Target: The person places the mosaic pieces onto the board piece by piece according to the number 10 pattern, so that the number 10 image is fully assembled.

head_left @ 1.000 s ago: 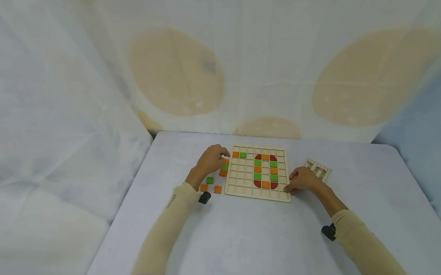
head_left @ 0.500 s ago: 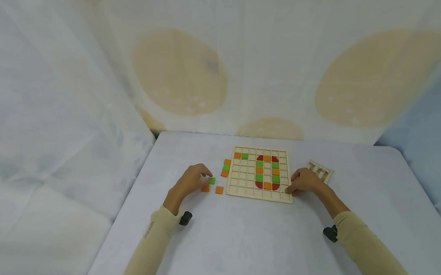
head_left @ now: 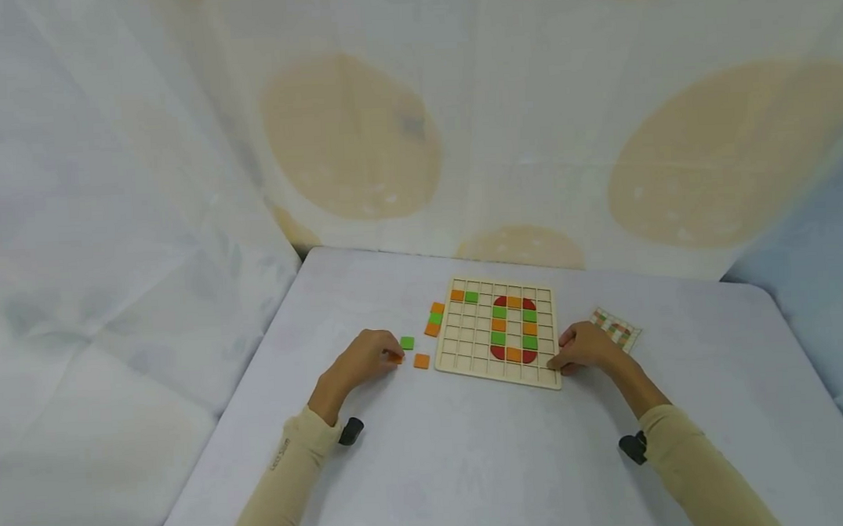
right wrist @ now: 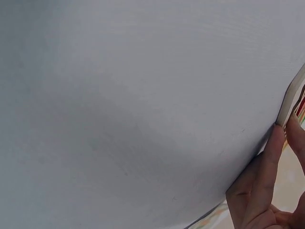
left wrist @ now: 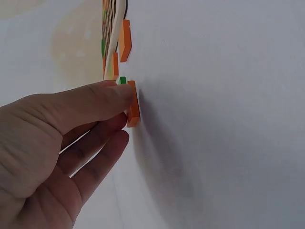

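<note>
A person's left hand (head_left: 364, 358) is pinching an orange tile (left wrist: 133, 103) lying on the white table (head_left: 473, 465), just left of a wooden grid board (head_left: 500, 373); a green tile (head_left: 407, 343) and another orange tile (head_left: 422, 361) are lying nearby; the right hand (head_left: 586, 347) is gripping the board's near right corner.
</note>
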